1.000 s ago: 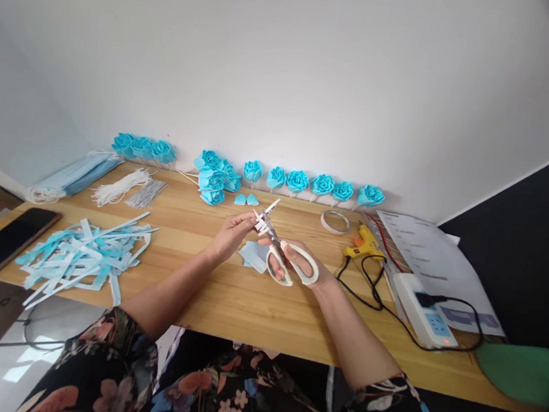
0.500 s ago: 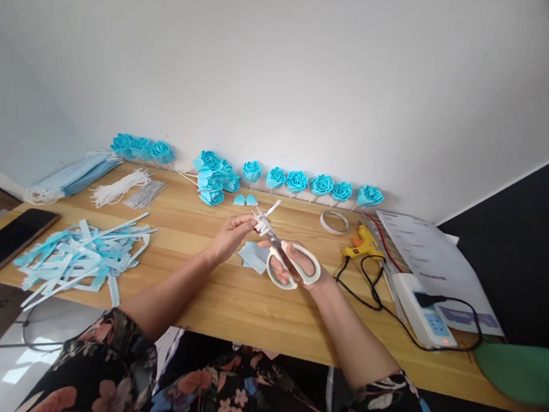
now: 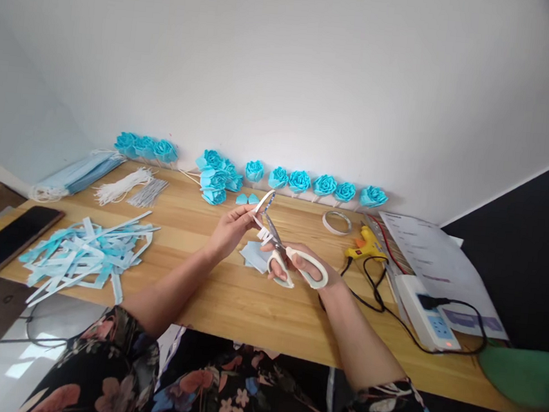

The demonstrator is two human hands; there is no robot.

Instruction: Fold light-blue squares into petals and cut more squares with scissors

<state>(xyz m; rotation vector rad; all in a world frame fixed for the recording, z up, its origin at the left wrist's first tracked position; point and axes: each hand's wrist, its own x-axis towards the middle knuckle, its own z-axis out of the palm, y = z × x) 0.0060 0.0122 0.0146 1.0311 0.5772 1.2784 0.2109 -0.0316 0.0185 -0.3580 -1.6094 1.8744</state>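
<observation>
My right hand [image 3: 297, 270] grips white-handled scissors [image 3: 292, 266] over the middle of the wooden table [image 3: 246, 300]; their blades are spread apart and point up and left. My left hand [image 3: 230, 231] pinches a small white strip [image 3: 262, 221] with notched cuts, held between the blades. A few pale blue cut pieces [image 3: 255, 256] lie on the table just under both hands.
Blue fabric roses [image 3: 301, 181] line the wall. Cut blue strips [image 3: 88, 253] lie heaped at left, beside a phone [image 3: 6, 238], white loops [image 3: 121, 186] and stacked masks [image 3: 76, 174]. A tape roll [image 3: 337, 222], yellow glue gun [image 3: 366, 244], power strip [image 3: 432, 312] and papers [image 3: 436, 264] sit at right.
The scissor blades have opened wider. My left hand has lifted the strip a little higher between them.
</observation>
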